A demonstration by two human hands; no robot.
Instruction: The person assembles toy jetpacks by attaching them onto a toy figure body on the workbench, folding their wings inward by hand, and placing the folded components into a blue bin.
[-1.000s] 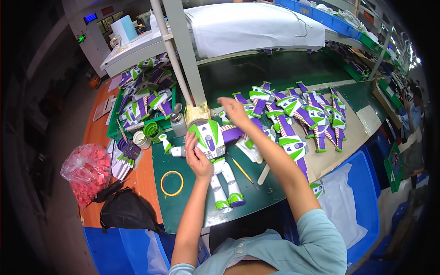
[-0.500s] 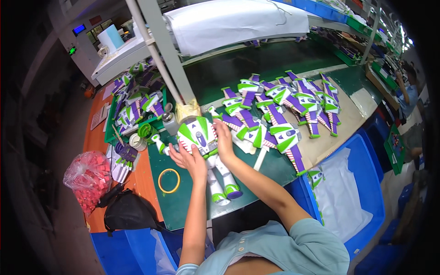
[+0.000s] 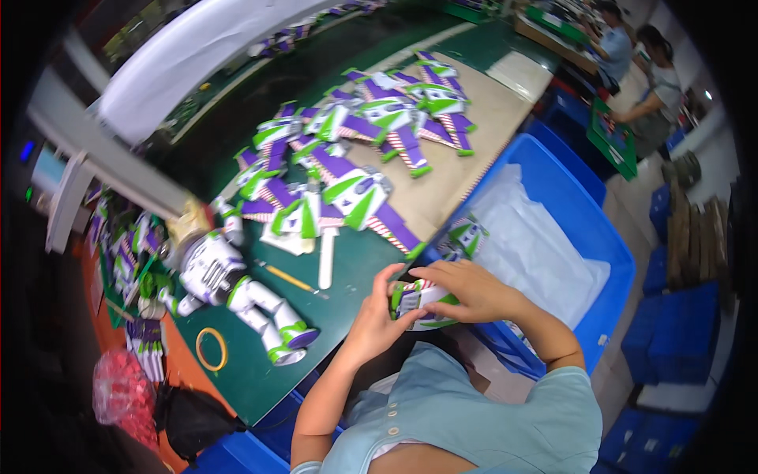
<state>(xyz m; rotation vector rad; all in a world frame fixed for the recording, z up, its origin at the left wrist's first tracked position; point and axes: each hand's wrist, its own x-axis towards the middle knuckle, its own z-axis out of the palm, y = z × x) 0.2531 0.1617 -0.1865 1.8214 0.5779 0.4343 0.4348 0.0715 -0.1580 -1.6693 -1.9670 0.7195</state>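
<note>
Both hands work close to the chest, at the near edge of the green table (image 3: 237, 379). Left hand (image 3: 371, 320) and right hand (image 3: 470, 291) close around one small toy wing part (image 3: 418, 299), white with green and purple trim and a red-striped tip. Fingers of both hands are curled onto it: the left from below and the side, the right from above.

Step in hand, as I judge it: handling or checking a single wing piece, held clear of the table and just beside the blue bin (image 3: 584, 229). The next move would call for a steady two-handed hold while the piece is turned or fitted; it is small and light.

Counts:
- One assembled toy figure (image 3: 233, 288), white with green and purple, lying on its back on the table left of the hands.
- One yellow ring (image 3: 211, 348) near its feet.
- One pencil-like stick (image 3: 288, 278) and one white flat stick (image 3: 327, 257) beside it.
- Pile of wing parts (image 3: 355, 150) farther up the table: too overlapped for an exact count, well over ten.
- One more wing part (image 3: 466, 235) at the bin's edge.
- One red mesh bag (image 3: 118, 387), far left.
</note>
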